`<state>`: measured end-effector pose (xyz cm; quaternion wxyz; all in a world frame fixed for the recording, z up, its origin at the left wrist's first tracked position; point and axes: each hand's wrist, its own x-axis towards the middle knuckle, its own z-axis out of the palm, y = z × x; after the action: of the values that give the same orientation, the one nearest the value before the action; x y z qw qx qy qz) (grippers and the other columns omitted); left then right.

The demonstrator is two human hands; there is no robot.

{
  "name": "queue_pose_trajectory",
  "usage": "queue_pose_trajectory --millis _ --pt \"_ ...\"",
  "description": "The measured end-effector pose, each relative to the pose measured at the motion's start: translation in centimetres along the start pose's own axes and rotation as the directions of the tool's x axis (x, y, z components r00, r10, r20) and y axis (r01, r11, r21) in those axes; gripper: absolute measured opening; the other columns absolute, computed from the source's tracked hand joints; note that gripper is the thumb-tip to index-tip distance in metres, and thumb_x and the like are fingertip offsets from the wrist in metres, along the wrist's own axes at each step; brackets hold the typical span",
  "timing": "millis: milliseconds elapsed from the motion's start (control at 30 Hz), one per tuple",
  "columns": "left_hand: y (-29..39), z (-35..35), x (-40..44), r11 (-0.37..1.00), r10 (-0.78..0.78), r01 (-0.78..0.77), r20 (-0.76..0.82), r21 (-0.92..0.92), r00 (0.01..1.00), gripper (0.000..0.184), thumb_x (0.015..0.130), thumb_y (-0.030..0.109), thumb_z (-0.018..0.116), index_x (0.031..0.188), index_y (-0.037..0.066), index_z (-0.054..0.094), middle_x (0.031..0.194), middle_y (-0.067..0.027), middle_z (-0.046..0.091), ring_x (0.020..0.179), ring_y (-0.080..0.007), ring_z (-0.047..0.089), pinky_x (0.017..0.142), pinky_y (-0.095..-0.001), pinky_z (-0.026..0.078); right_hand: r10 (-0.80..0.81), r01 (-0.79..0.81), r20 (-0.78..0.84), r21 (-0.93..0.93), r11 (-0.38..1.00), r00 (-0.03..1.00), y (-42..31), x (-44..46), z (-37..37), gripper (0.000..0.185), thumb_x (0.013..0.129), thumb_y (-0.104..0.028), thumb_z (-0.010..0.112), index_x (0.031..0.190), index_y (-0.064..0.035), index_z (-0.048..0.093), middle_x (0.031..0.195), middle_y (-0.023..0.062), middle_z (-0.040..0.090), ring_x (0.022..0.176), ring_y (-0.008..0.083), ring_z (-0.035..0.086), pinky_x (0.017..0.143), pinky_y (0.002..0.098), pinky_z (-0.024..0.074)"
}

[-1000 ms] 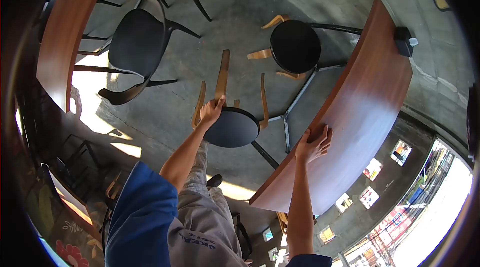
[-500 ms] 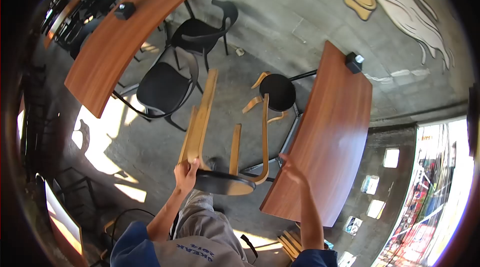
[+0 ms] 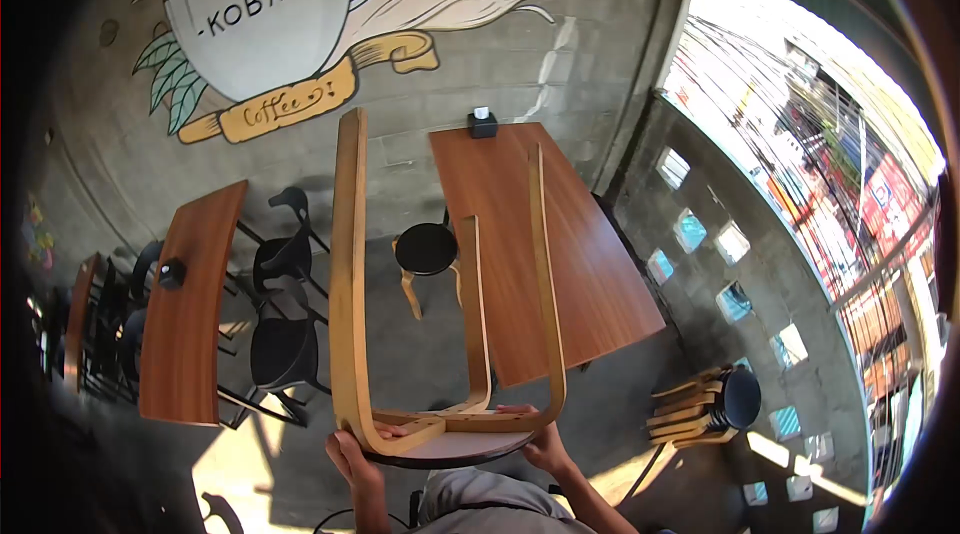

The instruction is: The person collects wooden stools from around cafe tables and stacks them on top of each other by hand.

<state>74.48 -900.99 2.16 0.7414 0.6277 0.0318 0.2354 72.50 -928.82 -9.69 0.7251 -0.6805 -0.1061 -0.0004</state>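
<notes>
A stool [image 3: 348, 264] with bent wooden legs and a round dark-edged seat is held upside down before my body, legs pointing up. My left hand [image 3: 357, 464] grips the seat's left edge beside the base of the thickest-looking leg, fingers over the underside. At the right edge my right hand [image 3: 543, 446] is wrapped round the seat, close to another leg. Behind the raised legs, a second stool [image 3: 426, 249] with a black seat stands upright beside a brown wooden table [image 3: 545, 234].
Another table [image 3: 190, 304] with black chairs [image 3: 285, 352] is at the left. Stacked stools [image 3: 705, 406] lean near the low wall at the right. A black holder [image 3: 482, 124] sits on the nearer table's far end. A painted wall [image 3: 400, 104] runs behind.
The stool has been raised and tipped fully over, legs up. My right hand has left the tabletop and taken hold of the seat. The view has tilted up and turned right.
</notes>
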Motion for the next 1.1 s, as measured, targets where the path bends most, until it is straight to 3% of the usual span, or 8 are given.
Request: queue_pose_trajectory --millis 200,300,333,400,533,700,933,1100 --pt "3.4 7.9 -5.1 0.945 0.247 -0.326 0.606 0.021 0.756 0.068 0.107 0.048 0.029 0.076 -0.004 0.059 0.072 -0.0194 0.069 0.067 -0.0283 0.068 0.067 -0.0379 0.054 -0.226 0.125 -0.446 -0.244 0.962 0.866 -1.1 -12.1 -3.6 0.036 0.079 0.008 0.068 0.114 0.0030 0.062 0.117 0.0174 0.067 0.116 0.0283 0.063 0.103 0.0408 0.0474" --pt "4.6 13.2 -8.3 0.962 0.228 -0.257 0.792 -0.093 0.567 0.054 0.103 0.036 0.039 0.088 0.000 0.075 0.077 -0.0107 0.075 0.064 -0.0241 0.067 0.064 -0.0348 0.051 -0.139 0.101 -0.731 -0.096 0.990 0.668 -0.4 -20.1 -3.4 0.040 0.081 0.013 0.057 0.120 0.0018 0.055 0.115 0.0134 0.068 0.109 0.0225 0.064 0.099 0.0335 0.0474" --pt "4.8 14.7 -9.3 0.962 0.231 -0.242 0.850 -0.127 0.473 0.045 0.102 0.030 0.044 0.089 0.001 0.076 0.074 -0.0102 0.073 0.056 -0.0193 0.061 0.056 -0.0322 0.046 -0.216 0.025 -0.791 -0.247 0.969 0.573 -1.3 -22.3 -3.1 0.041 0.083 0.011 0.057 0.123 0.0009 0.050 0.112 0.0104 0.067 0.104 0.0190 0.065 0.094 0.0316 0.0489" --pt "4.9 17.4 -12.1 0.980 0.147 -0.179 0.934 -0.092 0.327 0.038 0.102 0.026 0.048 0.092 0.003 0.075 0.060 -0.0032 0.057 0.050 -0.0115 0.045 0.050 -0.0295 0.034 -0.081 0.031 -0.896 -0.075 0.997 0.436 -1.4 -27.4 -2.4 0.021 0.088 -0.007 0.075 0.105 -0.0016 0.063 0.093 0.0001 0.066 0.086 0.0104 0.061 0.079 0.0265 0.0477" --pt "5.7 22.4 -17.9 1.000 0.002 -0.031 0.995 0.001 0.104 0.037 0.105 0.030 0.045 0.101 0.001 0.068 0.063 -0.0024 0.050 0.058 -0.0103 0.044 0.055 -0.0287 0.035 -0.133 0.086 -0.973 -0.118 0.989 0.189 -2.6 -34.3 -1.5 0.039 0.088 -0.035 0.080 0.102 -0.0044 0.061 0.091 -0.0018 0.062 0.081 0.0080 0.056 0.074 0.0251 0.0444" --pt "2.3 26.2 -23.9 0.977 -0.117 0.158 0.981 0.142 -0.152 0.035 0.106 0.030 0.046 0.106 -0.001 0.062 0.081 -0.0046 0.060 0.077 -0.0119 0.054 0.072 -0.0292 0.043 -0.111 0.114 -0.984 -0.128 0.985 -0.141 -7.2 -37.2 0.2 0.082 0.079 -0.056 0.080 0.130 0.0035 0.057 0.118 0.0074 0.064 0.112 0.0175 0.057 0.100 0.0323 0.0420" --pt "-1.2 28.5 -28.2 0.885 -0.208 0.298 0.876 0.358 -0.434 0.034 0.105 0.024 0.050 0.123 -0.003 0.057 0.104 -0.0049 0.063 0.097 -0.0110 0.056 0.089 -0.0250 0.043 0.078 0.346 -0.929 -0.056 0.936 -0.361 -5.6 -40.0 -0.4 0.049 0.086 -0.042 0.076 0.109 -0.0006 0.065 0.103 0.0034 0.067 0.099 0.0137 0.060 0.092 0.0285 0.0441" --pt "-5.0 32.5 -28.8 0.946 -0.141 0.196 0.875 0.256 -0.463 0.036 0.104 0.025 0.053 0.125 -0.005 0.055 0.108 -0.0105 0.066 0.099 -0.0131 0.059 0.089 -0.0265 0.045 0.147 0.274 -0.885 0.022 0.961 -0.442 -4.0 -41.0 -3.8 0.044 0.092 -0.043 0.071 0.107 -0.0023 0.065 0.098 0.0015 0.066 0.093 0.0126 0.060 0.087 0.0296 0.0470"
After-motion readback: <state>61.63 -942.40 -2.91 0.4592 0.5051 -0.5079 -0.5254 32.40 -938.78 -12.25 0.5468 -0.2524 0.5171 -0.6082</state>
